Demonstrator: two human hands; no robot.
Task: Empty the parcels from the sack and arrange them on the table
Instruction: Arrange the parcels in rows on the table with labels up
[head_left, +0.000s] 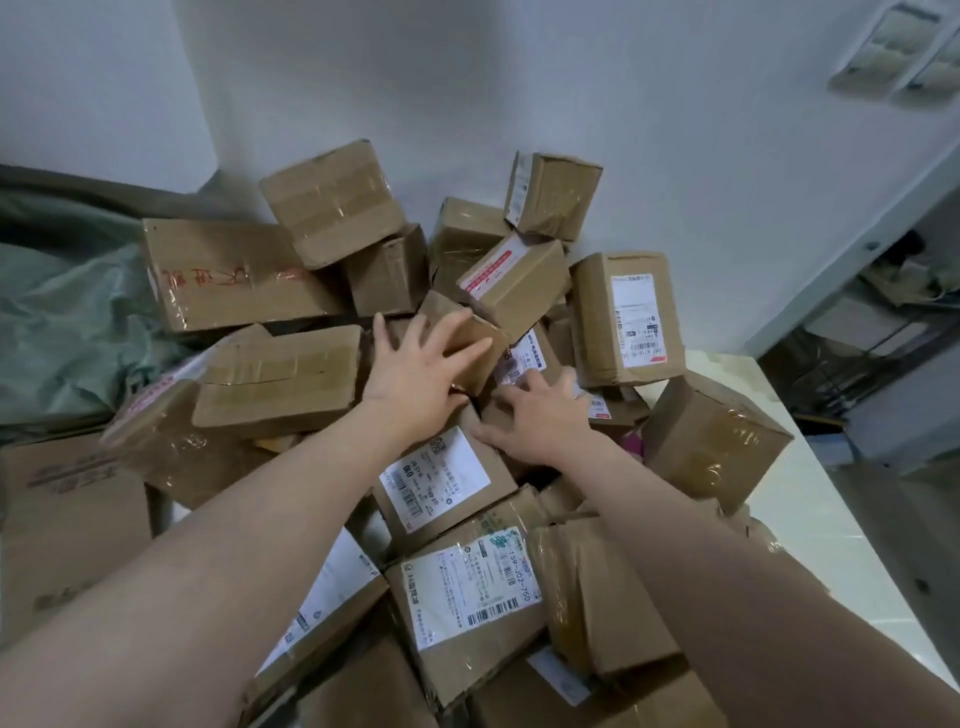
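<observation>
parcels (436, 483) heaped on table (841, 525), sack (62, 322) slumped at left. left hand (415, 369) fingers spread flat over small box (491, 369); right hand (535, 421) fingers spread, bent, on labelled parcels. risk: shifting the centre may topple leaning boxes (514, 286) behind or nudge the edge box (711, 436) off the table.

This is a parcel sorting room: brown taped cardboard boxes (239, 275) with white address labels (636, 322) are heaped up, and a green woven sack (62, 312) lies left of the heap.

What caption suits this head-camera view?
A person's left hand and right hand reach into a heap of taped brown cardboard parcels on a white table beside a green sack.
</observation>
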